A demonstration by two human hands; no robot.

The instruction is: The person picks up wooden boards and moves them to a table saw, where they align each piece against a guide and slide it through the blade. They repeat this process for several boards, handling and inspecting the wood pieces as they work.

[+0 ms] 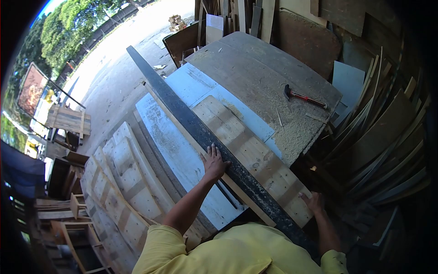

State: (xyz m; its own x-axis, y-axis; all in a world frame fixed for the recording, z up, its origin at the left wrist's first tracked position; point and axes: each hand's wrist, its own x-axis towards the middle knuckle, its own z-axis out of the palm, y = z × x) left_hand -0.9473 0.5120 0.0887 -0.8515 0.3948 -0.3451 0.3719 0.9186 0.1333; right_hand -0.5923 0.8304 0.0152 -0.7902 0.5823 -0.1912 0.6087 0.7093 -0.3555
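Observation:
A long black beam runs diagonally across a pale blue worktop, with a light wooden strip along its left side. My left hand rests on the beam with its fingers spread. Right of the beam lies a flat panel of joined wooden boards, dotted with small dark holes and crossed by darker bands. At the panel's near right corner, my right hand grips the edge, thumb on top and the other fingers mostly hidden.
A hammer with a red and black handle lies on the brown tabletop amid sawdust. Similar wooden panels are stacked at left. Thin wooden offcuts lean at right. Boards stand at the back.

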